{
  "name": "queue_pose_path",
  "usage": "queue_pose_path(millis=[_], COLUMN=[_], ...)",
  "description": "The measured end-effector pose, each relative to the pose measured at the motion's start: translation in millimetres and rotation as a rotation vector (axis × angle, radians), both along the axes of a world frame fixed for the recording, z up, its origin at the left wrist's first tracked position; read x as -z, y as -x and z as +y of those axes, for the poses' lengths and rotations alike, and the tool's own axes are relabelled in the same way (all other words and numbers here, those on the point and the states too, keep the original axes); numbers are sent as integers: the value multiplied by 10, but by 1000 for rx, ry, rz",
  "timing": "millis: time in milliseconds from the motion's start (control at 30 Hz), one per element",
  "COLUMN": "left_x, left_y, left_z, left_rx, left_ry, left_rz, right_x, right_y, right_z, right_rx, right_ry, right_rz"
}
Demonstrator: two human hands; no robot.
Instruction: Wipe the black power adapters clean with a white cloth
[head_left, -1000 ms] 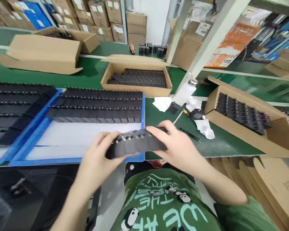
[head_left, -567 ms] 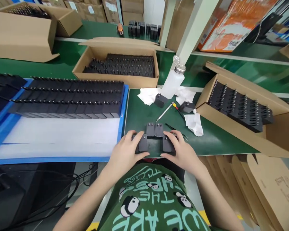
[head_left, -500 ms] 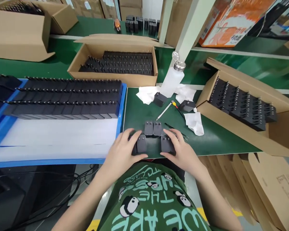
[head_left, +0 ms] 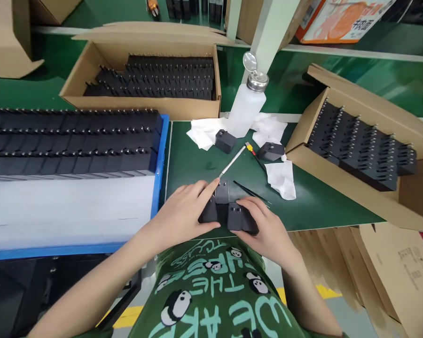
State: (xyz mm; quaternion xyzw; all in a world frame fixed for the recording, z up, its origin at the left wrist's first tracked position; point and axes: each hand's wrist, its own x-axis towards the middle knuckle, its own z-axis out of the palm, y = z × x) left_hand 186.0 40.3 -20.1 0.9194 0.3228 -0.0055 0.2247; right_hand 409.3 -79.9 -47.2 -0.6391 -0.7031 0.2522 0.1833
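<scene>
Small black power adapters with metal pins stand on the green bench top before me. My left hand (head_left: pixel 192 209) has its thumb and fingers around a black adapter (head_left: pixel 208 213), its index finger stretched along an upright adapter (head_left: pixel 222 192) just behind. My right hand (head_left: pixel 262 223) grips a pair of adapters side by side; the nearer-left power adapter (head_left: pixel 234 217) shows its face and the other is partly covered by fingers. A pair of dark tweezers (head_left: pixel 248 190) lies behind my right hand. Beyond my left fingertip is a thin white stick-like tool (head_left: pixel 232 161).
A blue-edged tray (head_left: pixel 164 155) with rows of adapters is at left. Cardboard boxes of adapters stand behind (head_left: pixel 144 107) and at right (head_left: pixel 338 180). A white pump bottle (head_left: pixel 246 105), white tissues (head_left: pixel 281 180) and loose adapters (head_left: pixel 225 141) lie between.
The view has shifted slightly. My left index finger has stretched forward to the back adapters, and the held adapters are closer together. Only one back adapter shows clearly now.
</scene>
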Motion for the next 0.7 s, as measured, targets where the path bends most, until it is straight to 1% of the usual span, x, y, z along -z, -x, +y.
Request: queue_pose_path(millis=[67, 167, 300, 367, 400, 433, 467, 500, 533, 567, 600, 633, 700], left_x=[-8, -14, 5, -1, -12, -28, -45, -60, -70, -73, -68, -58, -33], left_y=[-71, -160, -185, -147, -116, -79, -39, 0, 35, 63, 82, 94, 106], left_z=[32, 55, -35, -106, -138, -166, -189, -207, -222, -235, -245, -254, -268], left_rx=[5, 68, 164, 187, 181, 161, 131, 94, 64, 52, 54, 65, 88], left_ry=[-72, -89, -110, -139, -159, -182, -202, -220, -235, -245, -250, -254, -262], left_rz=[-2, 5, -1, -14, -19, -26, -30, -34, -38, -43, -47, -50, -62], right_x=[-18, -17, 14, 13, 11, 12, 23, 46, 83, 133, 192, 252, 345], right_y=[-23, -46, -85, -151, -205, -274, -355, -444, -535, -621, -695, -753, -807], right_z=[12, 49, 77, 59, 45, 32, 25, 27, 42, 69, 104, 145, 221], right_rx=[13, 32, -21, -37, -4, 73, 192, 335, 470, 566, 608, 603, 539], right_ry=[12, -4, -24, -41, -70, -124, -197, -279, -348, -391, -402, -389, -355], right_rz=[11, 49, 93, 175, 228, 267, 271, 222, 121, -11, -139, -236, -304])
